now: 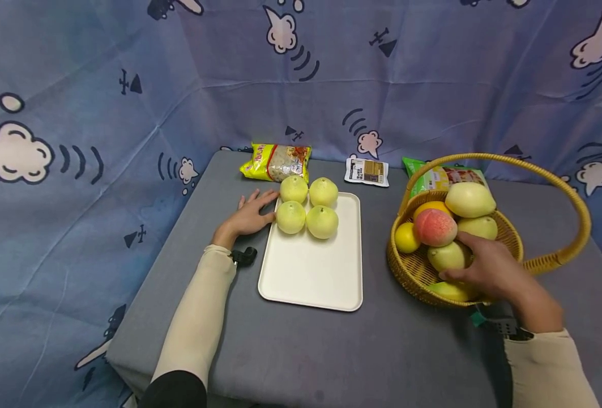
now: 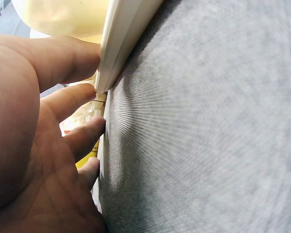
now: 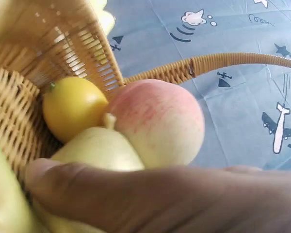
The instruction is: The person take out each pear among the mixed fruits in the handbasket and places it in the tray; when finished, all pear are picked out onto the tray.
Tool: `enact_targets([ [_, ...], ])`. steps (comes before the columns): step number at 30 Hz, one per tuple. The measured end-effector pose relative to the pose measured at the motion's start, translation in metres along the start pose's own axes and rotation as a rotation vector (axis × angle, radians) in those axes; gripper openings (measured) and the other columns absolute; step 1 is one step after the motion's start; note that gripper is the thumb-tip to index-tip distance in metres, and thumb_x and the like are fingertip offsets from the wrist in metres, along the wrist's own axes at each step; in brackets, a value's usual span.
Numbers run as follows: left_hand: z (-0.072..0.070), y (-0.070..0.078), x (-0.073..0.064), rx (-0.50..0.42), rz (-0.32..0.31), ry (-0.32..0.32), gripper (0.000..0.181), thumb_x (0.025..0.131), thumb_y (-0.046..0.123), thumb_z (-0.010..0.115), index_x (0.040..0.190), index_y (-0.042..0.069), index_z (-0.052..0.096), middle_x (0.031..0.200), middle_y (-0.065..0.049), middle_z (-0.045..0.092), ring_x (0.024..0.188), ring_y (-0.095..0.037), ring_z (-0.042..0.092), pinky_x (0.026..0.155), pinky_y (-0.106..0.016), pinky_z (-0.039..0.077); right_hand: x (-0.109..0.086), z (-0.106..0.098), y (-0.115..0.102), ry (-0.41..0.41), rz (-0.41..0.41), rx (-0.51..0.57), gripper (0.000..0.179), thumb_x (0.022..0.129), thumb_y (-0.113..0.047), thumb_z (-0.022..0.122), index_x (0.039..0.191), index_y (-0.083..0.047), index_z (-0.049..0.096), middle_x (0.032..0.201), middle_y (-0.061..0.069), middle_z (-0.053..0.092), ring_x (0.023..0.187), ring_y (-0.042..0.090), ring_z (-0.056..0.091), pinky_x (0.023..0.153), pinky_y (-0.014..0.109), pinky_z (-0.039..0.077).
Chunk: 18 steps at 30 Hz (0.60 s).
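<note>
Beside the upper left edge of a white tray (image 1: 311, 272), my left hand (image 1: 248, 216) lies with fingers spread. Its thumb and index fingertip (image 2: 85, 92) are right at the tray's rim in the left wrist view. Several round pale green fruits (image 1: 323, 221) sit together at the tray's far end. Over the wicker basket (image 1: 400, 272), my right hand (image 1: 496, 269) grips a pale green pear (image 1: 448, 256) with a short stem, thumb on the near side. A pink peach (image 3: 157, 121) and a yellow lemon-like fruit (image 3: 73, 109) lie against the pear; its underside is hidden.
The basket's tall handle (image 1: 535, 167) arches to the right above more fruit, including a large pale yellow one (image 1: 470, 199). Along the back stand a yellow food bag (image 1: 275, 162), a small white packet (image 1: 366, 171) and a green bag (image 1: 435, 178) behind the basket.
</note>
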<state>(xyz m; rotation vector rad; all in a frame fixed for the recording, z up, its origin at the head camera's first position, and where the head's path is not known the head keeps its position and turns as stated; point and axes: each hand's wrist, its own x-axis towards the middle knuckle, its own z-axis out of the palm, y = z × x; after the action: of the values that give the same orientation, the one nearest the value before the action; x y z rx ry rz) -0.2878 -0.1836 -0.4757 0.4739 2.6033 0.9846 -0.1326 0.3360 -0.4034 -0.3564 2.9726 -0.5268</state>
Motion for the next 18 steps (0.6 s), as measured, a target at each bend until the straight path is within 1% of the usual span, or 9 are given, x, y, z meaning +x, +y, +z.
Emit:
enact_targets([
  [4, 0.000, -0.002, 0.001, 0.001, 0.002, 0.003, 0.069, 0.112, 0.029, 0.056, 0.175, 0.019, 0.031, 0.185, -0.008, 0.020, 0.173, -0.036, -0.004, 0.136, -0.059, -0.018, -0.002, 0.005, 0.000, 0.058, -0.055, -0.005, 0.076, 0.083, -0.035, 0.098, 0.141, 0.000, 0.064, 0.114, 0.021, 0.075, 0.091, 0.031, 0.066, 0.076, 0.045, 0.051],
  [6, 0.000, -0.002, 0.001, 0.003, 0.005, 0.003, 0.069, 0.112, 0.029, 0.056, 0.176, 0.019, 0.030, 0.185, -0.008, 0.020, 0.173, -0.037, -0.004, 0.136, -0.059, -0.018, -0.003, 0.005, -0.002, 0.081, -0.066, -0.022, 0.074, 0.083, -0.034, 0.098, 0.140, 0.000, 0.066, 0.113, 0.020, 0.076, 0.089, 0.029, 0.066, 0.075, 0.044, 0.051],
  [9, 0.000, -0.002, 0.001, 0.003, 0.003, -0.001, 0.069, 0.112, 0.029, 0.056, 0.175, 0.019, 0.030, 0.185, -0.008, 0.020, 0.173, -0.036, -0.004, 0.136, -0.058, -0.017, -0.006, 0.001, -0.005, 0.086, -0.058, -0.033, 0.077, 0.082, -0.033, 0.098, 0.142, 0.003, 0.065, 0.117, 0.025, 0.076, 0.091, 0.034, 0.069, 0.077, 0.048, 0.053],
  [12, 0.000, -0.002, 0.001, 0.004, 0.000, -0.003, 0.069, 0.112, 0.029, 0.056, 0.175, 0.018, 0.031, 0.185, -0.008, 0.020, 0.173, -0.036, -0.004, 0.136, -0.058, -0.018, -0.010, -0.004, -0.009, 0.075, -0.039, -0.016, 0.080, 0.082, -0.033, 0.098, 0.144, 0.005, 0.064, 0.120, 0.031, 0.075, 0.094, 0.039, 0.070, 0.078, 0.051, 0.055],
  [14, 0.000, -0.001, 0.001, 0.004, -0.002, -0.003, 0.069, 0.112, 0.030, 0.056, 0.175, 0.018, 0.031, 0.185, -0.008, 0.020, 0.173, -0.036, -0.003, 0.136, -0.058, -0.018, -0.012, -0.007, -0.011, 0.069, -0.030, -0.005, 0.080, 0.083, -0.033, 0.098, 0.145, 0.004, 0.064, 0.121, 0.031, 0.074, 0.094, 0.039, 0.070, 0.077, 0.050, 0.056],
  [18, 0.000, 0.000, 0.000, 0.006, -0.003, -0.003, 0.069, 0.112, 0.031, 0.056, 0.175, 0.019, 0.031, 0.185, -0.008, 0.019, 0.173, -0.036, -0.003, 0.136, -0.059, -0.018, -0.020, -0.013, -0.014, 0.059, 0.002, 0.017, 0.079, 0.083, -0.036, 0.098, 0.147, -0.001, 0.065, 0.122, 0.029, 0.075, 0.097, 0.038, 0.069, 0.077, 0.046, 0.055],
])
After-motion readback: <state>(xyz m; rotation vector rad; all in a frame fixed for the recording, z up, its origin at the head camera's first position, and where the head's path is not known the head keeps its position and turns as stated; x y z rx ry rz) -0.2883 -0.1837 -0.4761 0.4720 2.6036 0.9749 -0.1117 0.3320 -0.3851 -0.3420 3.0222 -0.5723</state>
